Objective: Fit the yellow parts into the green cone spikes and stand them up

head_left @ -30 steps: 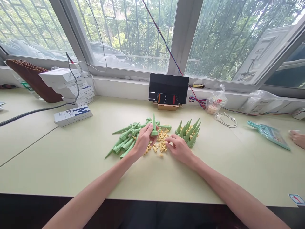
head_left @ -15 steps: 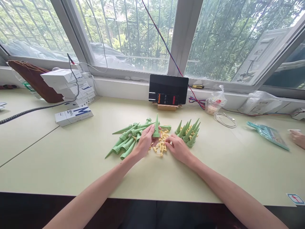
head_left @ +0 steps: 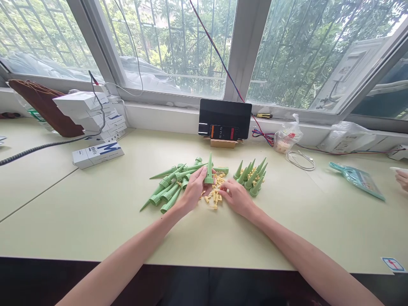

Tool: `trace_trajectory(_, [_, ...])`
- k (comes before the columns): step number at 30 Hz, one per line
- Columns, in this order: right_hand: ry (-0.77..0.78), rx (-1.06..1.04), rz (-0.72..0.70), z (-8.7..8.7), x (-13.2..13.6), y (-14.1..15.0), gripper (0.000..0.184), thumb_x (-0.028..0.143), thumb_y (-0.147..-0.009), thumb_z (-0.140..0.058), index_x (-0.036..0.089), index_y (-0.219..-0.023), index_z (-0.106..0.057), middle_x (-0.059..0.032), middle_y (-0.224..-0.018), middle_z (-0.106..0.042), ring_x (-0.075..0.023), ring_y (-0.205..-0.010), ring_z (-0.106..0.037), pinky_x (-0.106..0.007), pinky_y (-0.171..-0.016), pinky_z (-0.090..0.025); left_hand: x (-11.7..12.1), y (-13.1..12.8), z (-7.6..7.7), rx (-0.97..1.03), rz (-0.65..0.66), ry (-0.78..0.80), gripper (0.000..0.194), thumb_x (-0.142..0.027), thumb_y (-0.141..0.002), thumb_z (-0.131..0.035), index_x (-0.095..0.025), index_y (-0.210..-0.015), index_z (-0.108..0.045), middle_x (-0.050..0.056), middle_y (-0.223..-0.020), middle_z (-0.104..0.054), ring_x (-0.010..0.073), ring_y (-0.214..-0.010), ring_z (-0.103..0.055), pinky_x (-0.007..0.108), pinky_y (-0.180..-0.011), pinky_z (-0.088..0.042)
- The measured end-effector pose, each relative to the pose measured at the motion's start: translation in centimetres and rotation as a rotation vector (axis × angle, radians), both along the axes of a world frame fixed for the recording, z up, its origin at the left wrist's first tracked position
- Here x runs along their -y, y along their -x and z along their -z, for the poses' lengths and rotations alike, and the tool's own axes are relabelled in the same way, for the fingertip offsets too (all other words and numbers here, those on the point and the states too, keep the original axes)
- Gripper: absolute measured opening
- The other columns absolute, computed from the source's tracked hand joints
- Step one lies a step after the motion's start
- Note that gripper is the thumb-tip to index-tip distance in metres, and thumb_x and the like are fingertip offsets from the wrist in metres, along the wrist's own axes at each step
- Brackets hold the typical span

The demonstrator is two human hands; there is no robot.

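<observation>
My left hand grips one green plastic spike by its wide base, tip pointing up. A pile of loose green spikes lies on the table just left of that hand. My right hand rests among the small yellow plastic pieces, its fingertips pinched together at the heap; what they hold is too small to make out. Behind the right hand, a cluster of green spikes stands upright with yellow pieces among them.
A phone leans on a dark tablet at the window sill. White boxes are stacked at the left, a black cable crosses there. At right lie a teal scoop, plastic bags and another person's hand.
My left hand has lifted the spike slightly and turned it more upright. My right hand has shifted a little left into the yellow pieces. The other person's hand at the right edge has drawn back.
</observation>
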State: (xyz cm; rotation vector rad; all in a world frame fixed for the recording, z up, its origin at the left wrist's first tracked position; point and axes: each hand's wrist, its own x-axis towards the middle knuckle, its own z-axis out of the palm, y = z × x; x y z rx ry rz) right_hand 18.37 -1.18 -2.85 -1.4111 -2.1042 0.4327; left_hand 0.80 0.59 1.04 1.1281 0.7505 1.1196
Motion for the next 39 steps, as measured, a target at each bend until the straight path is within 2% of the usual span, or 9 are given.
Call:
trace_trajectory(7, [-0.001, 0.024, 0.015, -0.2, -0.1, 0.23, 0.011, 0.021, -0.095, -0.058, 0.02, -0.084, -0.06, -0.0025, -0.089, -0.06, -0.017, -0.077, -0.057, -0.029, -0.07, -0.043, -0.15, -0.01, 0.26, -0.013, -0.002, 0.001, 0.032, -0.049, -0.092, -0.051, -0.017, -0.095, -0.058, -0.001, -0.069, -0.053, 0.0053, -0.038, -0.036, 0.021, -0.038, -0.019])
trace_trajectory(26, [-0.013, -0.01, 0.046, -0.05, -0.17, 0.29, 0.019, 0.021, -0.098, -0.048, 0.02, -0.079, -0.053, -0.0039, -0.085, -0.059, -0.0184, -0.075, -0.056, -0.03, -0.067, -0.043, 0.05, -0.09, 0.06, -0.004, 0.004, 0.007, 0.034, -0.051, -0.09, -0.055, -0.017, -0.094, -0.058, -0.002, -0.065, -0.051, 0.0056, -0.038, -0.035, 0.02, -0.038, -0.018])
trace_trajectory(39, [-0.017, -0.004, 0.019, -0.25, 0.1, 0.33, 0.016, 0.021, -0.097, -0.052, 0.02, -0.083, -0.059, -0.0031, -0.088, -0.06, -0.0175, -0.079, -0.056, -0.029, -0.072, -0.043, 0.08, -0.03, -0.02, -0.014, 0.007, 0.007, 0.032, -0.048, -0.091, -0.053, -0.017, -0.096, -0.058, -0.001, -0.066, -0.052, 0.0056, -0.039, -0.036, 0.02, -0.038, -0.019])
